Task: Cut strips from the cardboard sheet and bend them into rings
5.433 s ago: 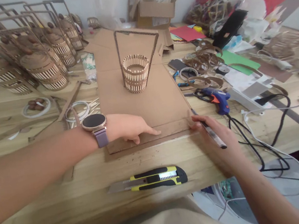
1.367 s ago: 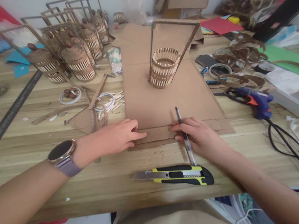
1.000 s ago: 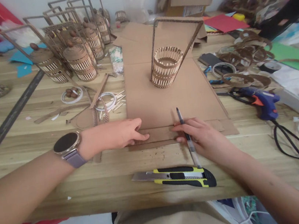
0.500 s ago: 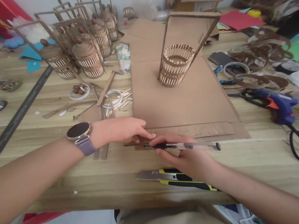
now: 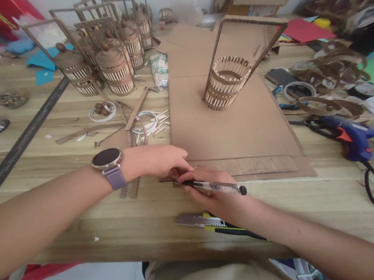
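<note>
My right hand grips a pen with a clear barrel and black ends. Its tip points left toward the end of a narrow cardboard strip, where the fingers hide it. With fingers curled and pressed down, my left hand holds the left end of this strip against a larger cardboard sheet; its fingertips are partly hidden behind my right hand. On the sheet stands a small round basket of pale sticks and brown bands, with a tall square handle.
A utility knife, blade out, lies near the table's front edge, partly under my right forearm. A blue glue gun with its cord is at right. Several lidded baskets crowd the back left. A tape roll lies among loose sticks.
My right hand has shifted left with the pen, its tip moving close to my left fingers. The view has shifted slightly. My left hand keeps its place on the strip.
</note>
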Available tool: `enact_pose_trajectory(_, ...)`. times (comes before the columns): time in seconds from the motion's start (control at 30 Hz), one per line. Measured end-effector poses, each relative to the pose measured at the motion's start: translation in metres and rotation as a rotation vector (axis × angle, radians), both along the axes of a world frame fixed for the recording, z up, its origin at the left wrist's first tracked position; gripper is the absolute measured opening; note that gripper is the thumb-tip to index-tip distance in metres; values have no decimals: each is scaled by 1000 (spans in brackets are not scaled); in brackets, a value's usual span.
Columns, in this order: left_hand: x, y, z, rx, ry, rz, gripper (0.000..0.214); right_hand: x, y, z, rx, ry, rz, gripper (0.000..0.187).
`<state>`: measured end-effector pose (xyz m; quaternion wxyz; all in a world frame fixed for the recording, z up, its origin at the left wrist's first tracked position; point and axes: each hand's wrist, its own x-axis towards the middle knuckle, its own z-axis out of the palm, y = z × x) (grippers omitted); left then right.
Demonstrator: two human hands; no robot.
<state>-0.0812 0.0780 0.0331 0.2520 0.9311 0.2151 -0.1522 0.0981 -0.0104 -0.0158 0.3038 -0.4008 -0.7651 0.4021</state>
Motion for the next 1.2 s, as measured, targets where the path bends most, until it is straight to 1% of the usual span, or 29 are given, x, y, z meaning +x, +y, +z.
enact_pose_trajectory(0.23, 0, 2, -7, 23, -11, -30, 25, -5, 0, 1, 33, -58, 4, 21)
enact_pose_trajectory(0.37, -1, 2, -7, 48, 8, -42, 32, 3, -3, 3, 27, -76, -22, 22)
enact_pose_trajectory(0.43, -1, 2, -5, 75, 48, -35, 42, 15, -5, 8, 25, -104, -75, 21)
enact_pose_trajectory(0.53, -1, 1, -1, 103, 105, -26, 55, 45, -10, 15, 42, -212, -161, 18)
enact_pose_trajectory(0.63, 0, 1, 2, 90, 141, -18, 60, 75, -14, 22, 166, -355, -298, 18)
enact_pose_trajectory(0.7, 1, 1, 4, 69, 154, -13, 60, 83, -16, 26, 204, -401, -376, 19)
enact_pose_trajectory(0.73, 1, 1, 4, 65, 157, -12, 60, 83, -17, 27, 199, -392, -390, 19)
enact_pose_trajectory(0.8, 2, 1, 4, 66, 158, -17, 58, 72, -17, 30, 156, -321, -336, 18)
enact_pose_trajectory(0.87, 3, 1, 4, 73, 149, -20, 58, 52, -16, 29, 93, -228, -215, 18)
enact_pose_trajectory(0.97, 3, 0, 2, 78, 130, -16, 55, 24, -11, 20, 32, -128, -72, 22)
enact_pose_trajectory(1.03, 2, 0, 1, 69, 112, -14, 49, 12, -7, 12, 13, -81, -26, 23)
enact_pose_trajectory(1.1, 1, 0, 0, 55, 89, -16, 43, 6, -3, 6, 1, -55, -1, 23)
enact_pose_trajectory(1.2, 0, 2, -2, 43, 42, -11, 39, 3, 0, 3, -5, -54, 21, 23)
